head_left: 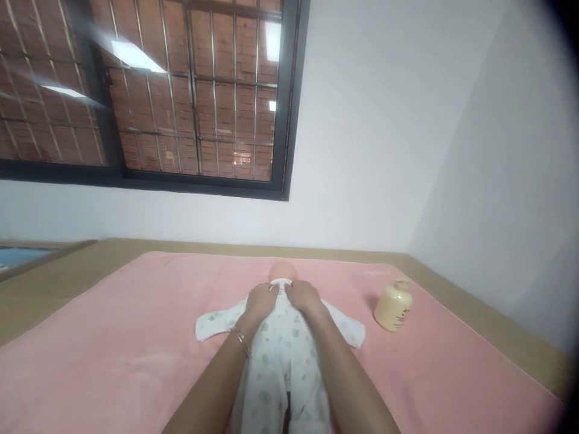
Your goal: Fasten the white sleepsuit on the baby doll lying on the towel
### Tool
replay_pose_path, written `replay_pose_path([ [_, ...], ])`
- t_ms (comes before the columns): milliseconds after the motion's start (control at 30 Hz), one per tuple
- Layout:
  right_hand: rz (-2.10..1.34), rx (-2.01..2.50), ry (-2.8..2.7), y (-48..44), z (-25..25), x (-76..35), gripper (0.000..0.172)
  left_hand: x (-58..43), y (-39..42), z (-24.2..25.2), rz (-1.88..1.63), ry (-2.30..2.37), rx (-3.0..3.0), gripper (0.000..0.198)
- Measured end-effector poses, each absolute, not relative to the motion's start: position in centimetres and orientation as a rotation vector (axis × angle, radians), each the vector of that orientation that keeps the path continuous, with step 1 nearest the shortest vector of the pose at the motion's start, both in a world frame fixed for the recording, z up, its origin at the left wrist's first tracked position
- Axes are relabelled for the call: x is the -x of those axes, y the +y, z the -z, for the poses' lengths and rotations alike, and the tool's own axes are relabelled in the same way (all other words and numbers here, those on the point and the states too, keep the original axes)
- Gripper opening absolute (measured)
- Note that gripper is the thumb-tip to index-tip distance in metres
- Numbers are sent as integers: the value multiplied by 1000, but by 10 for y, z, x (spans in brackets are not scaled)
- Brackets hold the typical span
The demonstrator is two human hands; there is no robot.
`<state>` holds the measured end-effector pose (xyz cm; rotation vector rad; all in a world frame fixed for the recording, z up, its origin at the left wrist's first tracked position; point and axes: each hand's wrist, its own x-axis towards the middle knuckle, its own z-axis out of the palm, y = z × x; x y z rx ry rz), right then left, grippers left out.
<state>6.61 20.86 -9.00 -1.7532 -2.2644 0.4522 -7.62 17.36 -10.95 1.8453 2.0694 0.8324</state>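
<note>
One left hand (261, 301), one right hand (304, 296); one doll (283, 271), one suit (284, 322) with two sleeves (212, 325) (351, 330), one bottle (393, 308), one cloth (113, 337), one window (226, 102).

We see a doll (286, 328) in a white, green-printed suit (266, 367) lying flat on the pink blanket (113, 343), head (283, 271) away from us, sleeves (221, 322) spread wide.
</note>
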Motion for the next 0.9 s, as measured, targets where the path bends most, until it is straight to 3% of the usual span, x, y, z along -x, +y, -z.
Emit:
replay_pose_path([
  [167, -698, 1678, -2233, 218, 100, -78, 55, 74, 173, 112, -941, 2011, -1930, 44],
  [400, -297, 1729, -2255, 209, 91, -65, 44, 80, 177, 113, -860, 2030, -1813, 41],
  [633, -471, 1738, -2226, 221, 108, -73, 50, 70, 174, 110, -860, 2118, -2035, 40],
  [900, -204, 1597, -2197, 215, 108, -66, 45, 77, 180, 115, -753, 2201, -1953, 45],
])
